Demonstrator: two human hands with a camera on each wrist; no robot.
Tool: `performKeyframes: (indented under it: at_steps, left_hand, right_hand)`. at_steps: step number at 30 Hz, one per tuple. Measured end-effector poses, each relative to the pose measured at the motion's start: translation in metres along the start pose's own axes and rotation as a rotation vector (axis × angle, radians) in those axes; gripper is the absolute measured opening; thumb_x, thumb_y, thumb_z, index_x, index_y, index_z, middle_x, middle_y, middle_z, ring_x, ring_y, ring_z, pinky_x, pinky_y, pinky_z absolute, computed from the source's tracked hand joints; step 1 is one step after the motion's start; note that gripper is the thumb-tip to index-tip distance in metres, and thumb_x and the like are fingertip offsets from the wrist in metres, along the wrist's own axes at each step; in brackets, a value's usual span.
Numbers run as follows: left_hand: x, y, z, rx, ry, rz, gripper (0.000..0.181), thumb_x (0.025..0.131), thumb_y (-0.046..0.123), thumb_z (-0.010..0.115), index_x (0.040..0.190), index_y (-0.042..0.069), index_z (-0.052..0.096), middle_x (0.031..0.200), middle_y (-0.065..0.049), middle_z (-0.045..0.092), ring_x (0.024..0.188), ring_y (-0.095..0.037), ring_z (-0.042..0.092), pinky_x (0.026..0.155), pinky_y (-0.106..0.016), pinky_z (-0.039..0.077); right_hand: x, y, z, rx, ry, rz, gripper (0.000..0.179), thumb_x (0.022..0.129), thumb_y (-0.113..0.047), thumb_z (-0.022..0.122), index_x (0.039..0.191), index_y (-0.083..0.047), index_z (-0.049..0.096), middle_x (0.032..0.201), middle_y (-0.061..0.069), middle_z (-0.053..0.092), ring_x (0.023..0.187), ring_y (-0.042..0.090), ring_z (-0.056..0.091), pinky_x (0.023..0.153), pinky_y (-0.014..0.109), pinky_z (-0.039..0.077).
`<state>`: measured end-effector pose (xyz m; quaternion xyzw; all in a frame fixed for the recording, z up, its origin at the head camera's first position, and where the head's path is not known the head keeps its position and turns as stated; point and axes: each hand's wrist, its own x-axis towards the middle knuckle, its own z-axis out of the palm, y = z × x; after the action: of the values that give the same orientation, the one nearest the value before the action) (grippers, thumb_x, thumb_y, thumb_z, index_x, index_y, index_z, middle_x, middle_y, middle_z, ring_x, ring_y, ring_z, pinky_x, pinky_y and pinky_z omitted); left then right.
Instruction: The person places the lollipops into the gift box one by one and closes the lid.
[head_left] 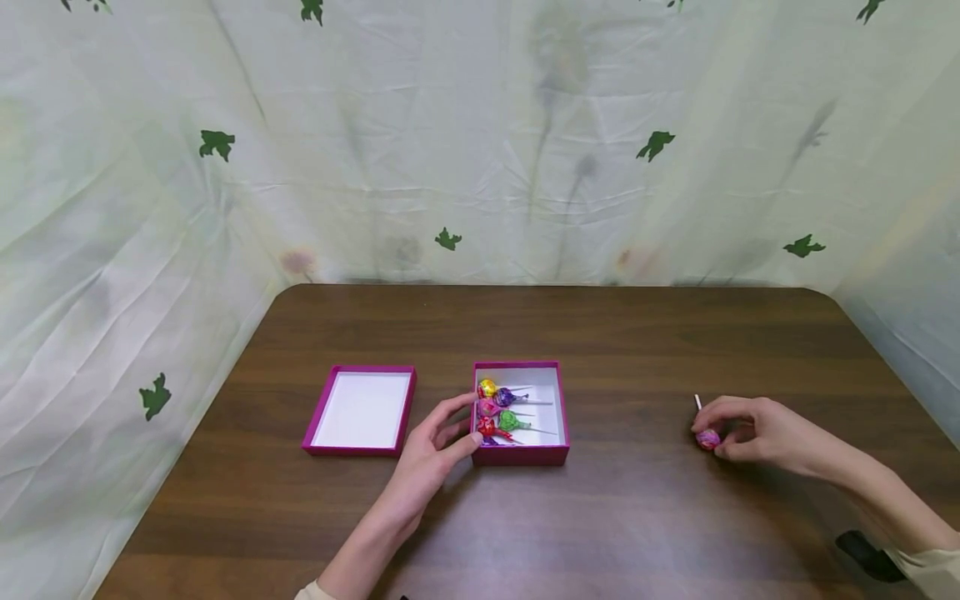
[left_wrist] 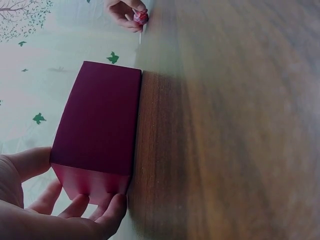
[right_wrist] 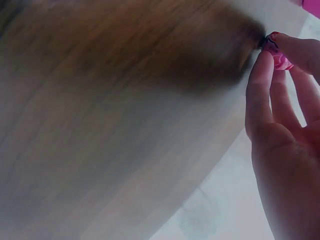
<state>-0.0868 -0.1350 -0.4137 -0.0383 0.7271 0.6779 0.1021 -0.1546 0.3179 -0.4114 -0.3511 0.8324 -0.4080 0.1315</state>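
My left hand [head_left: 429, 457] touches the left wall of a magenta box [head_left: 525, 456], fingertips spread along that wall and thumb at the rim near the front corner. Inside the box lie several wrapped lollipops: a yellow one [head_left: 487, 387], a purple one [head_left: 505, 398], a green one [head_left: 510, 420] and a red one [head_left: 487, 427] among them, sticks pointing right. Over the table at the right, my right hand [head_left: 757, 431] pinches a pink-wrapped lollipop [head_left: 707, 439] by its head between thumb and fingers. Its white stick points away from me.
Left of the box lies its lid [head_left: 360, 410], white inside up with a magenta rim. A dark object [head_left: 870, 556] is by the right sleeve. Behind the brown wooden table [head_left: 630, 333] hangs a pale curtain [head_left: 480, 142] with green leaf shapes.
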Motion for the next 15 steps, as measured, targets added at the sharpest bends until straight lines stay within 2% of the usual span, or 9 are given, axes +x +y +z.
performKeyframes:
  at_steps: [9,15]
  left_hand:
    - [0.0001,0.0,0.0,-0.006,0.003,-0.001,0.048,0.094,0.014,0.066,0.14,0.023,0.054,0.148,0.0,0.04,0.13,-0.031,0.045,0.103,-0.054,0.038]
    - [0.0009,-0.0003,0.0007,-0.001,0.006,0.011,0.048,0.093,0.015,0.067,0.139,0.023,0.055,0.147,0.001,0.042,0.129,-0.03,0.046,0.102,-0.053,0.039]
  right_hand:
    - [0.0052,-0.0046,0.0044,-0.084,0.02,0.052,0.035,0.079,0.006,0.074,0.104,-0.019,0.069,0.104,-0.002,0.064,0.086,0.01,0.058,0.065,0.025,0.051]
    - [0.007,-0.0034,0.0057,-0.039,0.012,0.046,0.032,0.08,0.004,0.075,0.105,-0.016,0.069,0.102,-0.001,0.064,0.083,0.012,0.06,0.066,0.026,0.053]
